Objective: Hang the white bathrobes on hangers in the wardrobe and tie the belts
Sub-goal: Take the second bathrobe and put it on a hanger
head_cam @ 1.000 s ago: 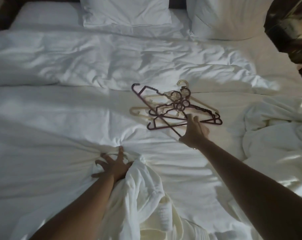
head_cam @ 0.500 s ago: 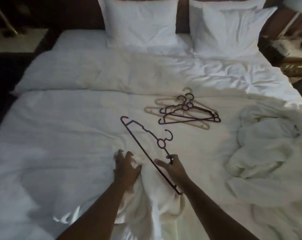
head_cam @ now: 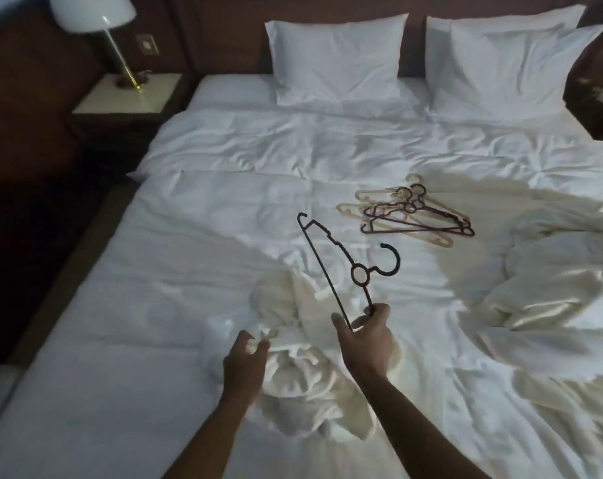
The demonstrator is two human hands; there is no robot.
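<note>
A crumpled white bathrobe (head_cam: pixel 303 371) lies on the bed in front of me. My right hand (head_cam: pixel 365 340) grips one end of a dark plastic hanger (head_cam: pixel 341 267) and holds it tilted above the robe, hook pointing right. My left hand (head_cam: pixel 246 363) hovers at the robe's left edge, fingers curled and pinching a bit of its cloth. A second white bathrobe (head_cam: pixel 548 288) lies heaped at the right side of the bed. A pile of dark and cream hangers (head_cam: pixel 414 216) rests on the duvet beyond.
The white duvet (head_cam: pixel 189 271) covers the bed, with two pillows (head_cam: pixel 334 60) at the headboard. A nightstand (head_cam: pixel 127 95) with a lamp (head_cam: pixel 96 19) stands at the far left. Dark floor runs along the bed's left side.
My right hand took one dark hanger from the pile, drew it back toward me and raised it over the robe. My left hand shifted from pressing on the robe to its left edge.
</note>
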